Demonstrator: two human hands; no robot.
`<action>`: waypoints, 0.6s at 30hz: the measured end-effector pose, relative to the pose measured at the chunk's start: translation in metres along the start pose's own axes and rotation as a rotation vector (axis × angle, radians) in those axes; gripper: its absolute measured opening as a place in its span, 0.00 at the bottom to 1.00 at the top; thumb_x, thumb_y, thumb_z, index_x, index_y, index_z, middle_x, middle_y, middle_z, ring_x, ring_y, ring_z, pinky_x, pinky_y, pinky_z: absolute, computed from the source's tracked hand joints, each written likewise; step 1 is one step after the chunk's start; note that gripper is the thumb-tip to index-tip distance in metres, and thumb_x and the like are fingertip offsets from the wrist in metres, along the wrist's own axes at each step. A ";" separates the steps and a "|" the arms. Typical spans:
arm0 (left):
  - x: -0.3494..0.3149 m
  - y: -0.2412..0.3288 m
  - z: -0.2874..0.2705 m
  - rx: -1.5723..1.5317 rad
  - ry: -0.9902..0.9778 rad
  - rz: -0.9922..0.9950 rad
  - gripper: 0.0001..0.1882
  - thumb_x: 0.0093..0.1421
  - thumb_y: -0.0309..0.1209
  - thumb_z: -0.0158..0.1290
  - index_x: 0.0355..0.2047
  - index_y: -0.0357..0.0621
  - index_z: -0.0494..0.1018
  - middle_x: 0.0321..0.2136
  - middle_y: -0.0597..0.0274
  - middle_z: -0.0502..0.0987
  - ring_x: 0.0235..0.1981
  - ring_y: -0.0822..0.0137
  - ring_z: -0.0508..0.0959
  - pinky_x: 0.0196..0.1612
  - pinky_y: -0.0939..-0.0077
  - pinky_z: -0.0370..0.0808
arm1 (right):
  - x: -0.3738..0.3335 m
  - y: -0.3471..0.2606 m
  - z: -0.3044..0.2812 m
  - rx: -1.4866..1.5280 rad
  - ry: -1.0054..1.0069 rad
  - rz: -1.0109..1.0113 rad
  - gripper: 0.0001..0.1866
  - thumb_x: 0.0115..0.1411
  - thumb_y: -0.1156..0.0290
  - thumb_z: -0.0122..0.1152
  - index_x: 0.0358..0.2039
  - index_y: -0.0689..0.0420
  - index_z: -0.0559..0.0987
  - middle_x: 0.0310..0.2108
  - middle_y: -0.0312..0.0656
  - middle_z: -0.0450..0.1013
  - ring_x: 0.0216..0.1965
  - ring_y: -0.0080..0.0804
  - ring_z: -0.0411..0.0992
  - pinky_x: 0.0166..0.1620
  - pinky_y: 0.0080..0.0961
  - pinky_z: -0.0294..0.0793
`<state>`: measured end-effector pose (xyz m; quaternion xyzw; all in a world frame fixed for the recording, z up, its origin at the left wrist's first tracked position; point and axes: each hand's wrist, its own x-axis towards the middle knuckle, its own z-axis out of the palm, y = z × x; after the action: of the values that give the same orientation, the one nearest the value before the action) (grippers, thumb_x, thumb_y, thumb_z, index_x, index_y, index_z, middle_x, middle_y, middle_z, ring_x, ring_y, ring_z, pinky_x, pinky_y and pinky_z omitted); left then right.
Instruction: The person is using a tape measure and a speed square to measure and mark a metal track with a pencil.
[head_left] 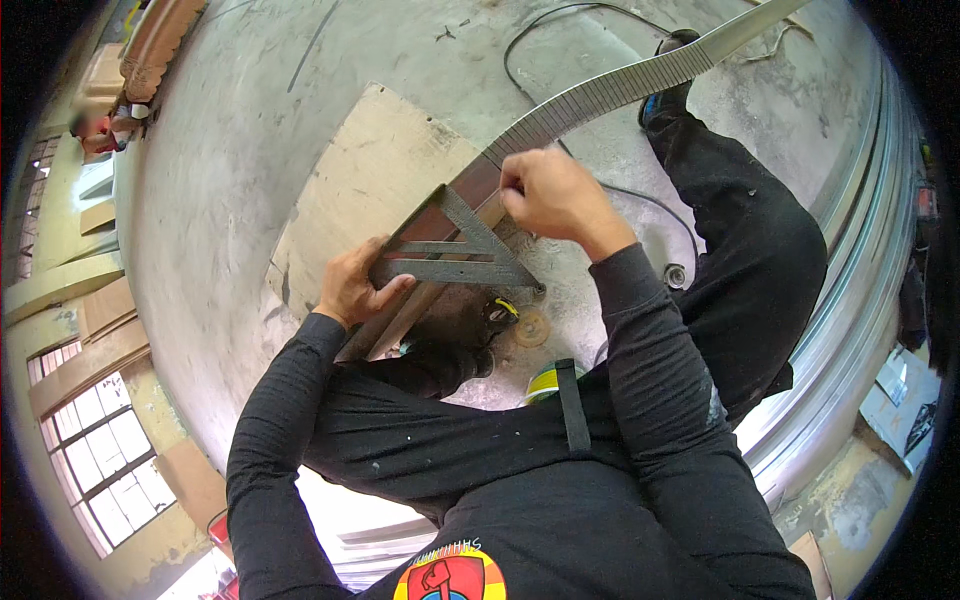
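Observation:
A long metal channel (600, 108), with many close cuts across its curved stretch, runs from my lap to the upper right. Across its near part lies a dark triangular square (440, 270). My left hand (357, 282) grips the square's left end, its thumb on top and its fingers at the channel's far side. Just beyond the square's upper corner, my right hand (560, 195) is closed above the channel's edge. Whatever its curled fingers may hold is hidden. My right shoe is beside the channel's far part.
A plywood sheet (350, 165) lies on the concrete floor under the channel. A black cable (507, 62) loops behind it. Near my legs are a black-and-yellow object (503, 311) and a yellow-green roll (543, 383). Long metal lengths (850, 280) lie at right. Another person (97, 135) is far left.

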<state>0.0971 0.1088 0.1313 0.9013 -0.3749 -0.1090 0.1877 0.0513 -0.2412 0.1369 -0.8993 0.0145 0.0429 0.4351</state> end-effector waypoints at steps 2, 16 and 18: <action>0.001 0.002 0.002 -0.002 0.033 -0.013 0.36 0.53 0.52 0.70 0.53 0.38 0.77 0.41 0.46 0.84 0.40 0.46 0.85 0.44 0.60 0.82 | 0.005 0.001 -0.002 0.051 0.044 -0.020 0.09 0.56 0.70 0.62 0.31 0.62 0.84 0.27 0.53 0.81 0.31 0.50 0.81 0.39 0.38 0.80; 0.000 0.006 -0.004 -0.044 0.033 -0.050 0.18 0.66 0.41 0.58 0.50 0.43 0.79 0.38 0.46 0.81 0.37 0.44 0.83 0.38 0.56 0.79 | 0.009 -0.005 0.003 0.128 0.366 -0.006 0.07 0.56 0.68 0.63 0.29 0.57 0.84 0.25 0.54 0.80 0.29 0.55 0.81 0.37 0.46 0.81; 0.001 0.009 -0.004 -0.030 0.041 -0.041 0.18 0.66 0.41 0.58 0.50 0.44 0.79 0.37 0.47 0.81 0.36 0.45 0.83 0.37 0.56 0.79 | 0.008 -0.006 0.004 0.122 0.356 0.001 0.07 0.57 0.68 0.63 0.29 0.57 0.84 0.25 0.54 0.80 0.29 0.55 0.81 0.37 0.46 0.81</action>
<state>0.0938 0.1029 0.1388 0.9078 -0.3509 -0.1001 0.2067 0.0599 -0.2345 0.1388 -0.8646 0.0942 -0.1176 0.4793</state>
